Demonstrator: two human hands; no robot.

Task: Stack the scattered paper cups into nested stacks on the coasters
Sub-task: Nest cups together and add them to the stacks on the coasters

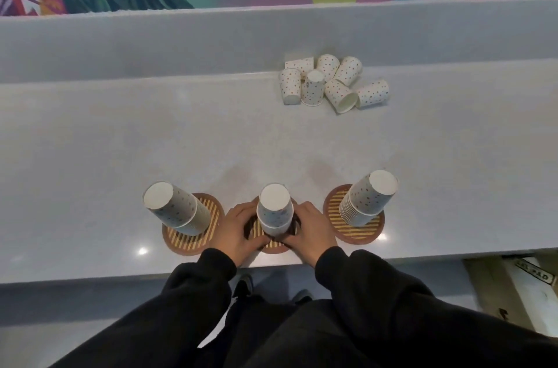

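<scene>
Three upside-down nested stacks of dotted paper cups stand on round striped coasters near the counter's front edge: a left stack on the left coaster, a middle stack on the middle coaster, and a right stack on the right coaster. My left hand and my right hand wrap around the base of the middle stack from both sides. Several loose cups lie scattered at the back right.
The grey counter has a raised ledge behind it and a colourful mural above. Its front edge runs just below the coasters. A cardboard box sits on the floor at the lower right.
</scene>
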